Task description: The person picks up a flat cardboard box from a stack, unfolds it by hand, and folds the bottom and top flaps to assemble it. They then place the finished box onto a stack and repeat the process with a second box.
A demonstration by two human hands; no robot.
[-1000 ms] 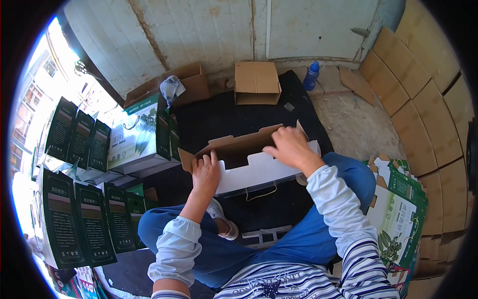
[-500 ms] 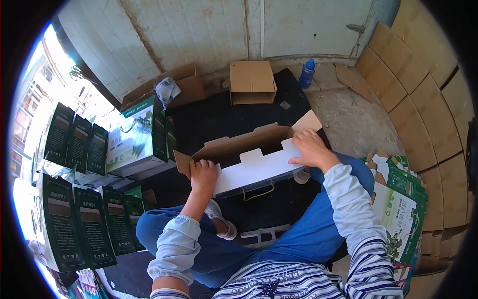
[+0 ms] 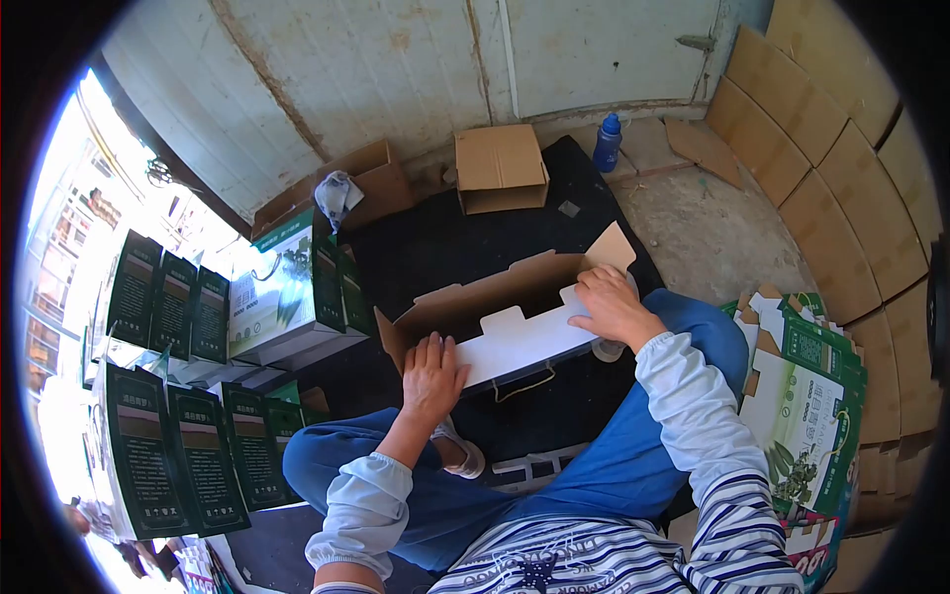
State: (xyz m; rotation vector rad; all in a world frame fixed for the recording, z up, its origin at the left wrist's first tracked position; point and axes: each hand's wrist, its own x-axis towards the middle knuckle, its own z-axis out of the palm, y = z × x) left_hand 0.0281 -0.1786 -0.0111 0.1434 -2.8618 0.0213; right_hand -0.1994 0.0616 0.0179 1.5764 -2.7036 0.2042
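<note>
An open cardboard carton [image 3: 524, 346], white outside and brown inside, sits between my knees with its top flaps raised. A thin cord handle hangs from its near side. My left hand [image 3: 432, 381] grips the carton's left near corner, its fingers fairly straight over the rim and its thumb against the white flap. At the right near corner my right hand [image 3: 616, 307] is closed around the edge, its thumb on the white flap. The fingertips inside the carton are partly hidden.
Green printed boxes [image 3: 178, 445] stand in rows at my left. Flattened green-and-white cartons [image 3: 802, 426] are stacked at my right, beside a wall of brown boxes [image 3: 841, 208]. A small brown box [image 3: 501, 163] and a blue bottle [image 3: 608, 144] stand ahead.
My left hand has shifted right and its fingers have straightened. The carton's left end has moved right with it. My right hand stays at the right corner. The view has turned slightly.
</note>
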